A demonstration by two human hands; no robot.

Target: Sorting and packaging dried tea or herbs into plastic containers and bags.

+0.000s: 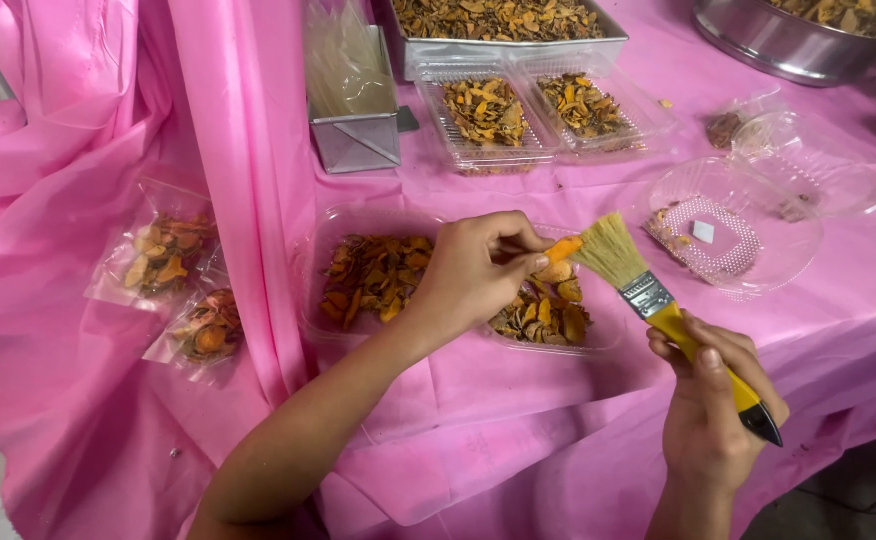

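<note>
Left hand (pixel 473 270) pinches a thin, light, brittle-looking orange dried slice (pixel 562 248) by its left end above the near clear tray (pixel 310 300), while the right hand (pixel 713 415), grip closed around the handle, sets paintbrush (pixel 658 305) bristles against it.

Both forearms are showing bare, no sleeves reaching them; hands, left (pixel 473 268) and right (pixel 710 405), are wearing nothing.
</note>
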